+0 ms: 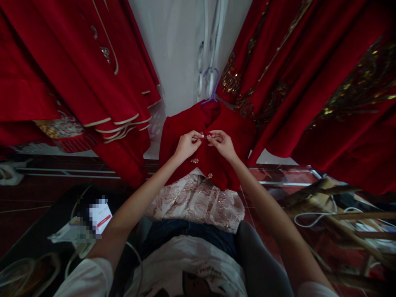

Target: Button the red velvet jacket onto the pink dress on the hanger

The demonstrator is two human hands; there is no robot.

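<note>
A short red jacket (182,123) hangs in front of me on a purple hanger (213,97). At its front opening, my left hand (188,145) pinches one half of a small ornamental clasp (202,136) between thumb and fingertips. Close beside it, my right hand (223,144) pinches the other half. Fingertips partly cover the clasp, so I cannot tell whether its halves are joined. Lower on the jacket, a flower-shaped clasp piece (194,161) sits on the left edge and another clasp piece (210,175) on the right edge. Below the jacket shows a pale brocade skirt (198,198).
Red garments (117,82) with cream trim hang on the left, and red garments with gold sequins (309,103) on the right. Behind is a white cabinet door (182,53). A dark seat (37,231) holds a white card and cables at lower left. A wooden rack (355,235) stands lower right.
</note>
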